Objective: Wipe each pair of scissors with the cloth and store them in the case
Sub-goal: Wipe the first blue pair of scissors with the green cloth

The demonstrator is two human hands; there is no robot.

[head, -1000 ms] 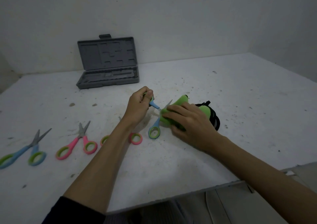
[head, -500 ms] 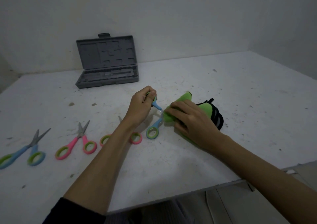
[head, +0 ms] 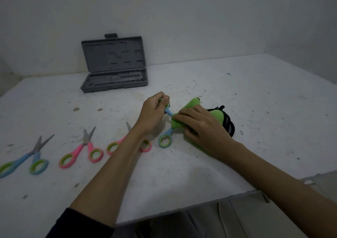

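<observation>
Table (head: 228, 95), white and speckled with dark flecks, fills most of the head view and meets a pale wall at the back. Near that wall, left of centre, a grey case (head: 114, 66) stands open, its lid upright and its moulded tray flat on the table. At the middle, the right hand (head: 202, 126) clutches a green cloth (head: 182, 119), fingers curled over it and folding it around the blades of the blue scissors (head: 166, 128), so the blades are hidden. The left hand (head: 153, 113) grips the upper handle loop of those scissors with curled fingers, while the lower loop hangs just above or on the table; which, I cannot tell. Behind the right hand lies a black bundle (head: 228, 124), partly covered. To the left, three more pairs lie on the table: a pink pair (head: 127, 142) under the left forearm, another pink pair (head: 83, 150), and a blue pair (head: 27, 158) by the edge.
</observation>
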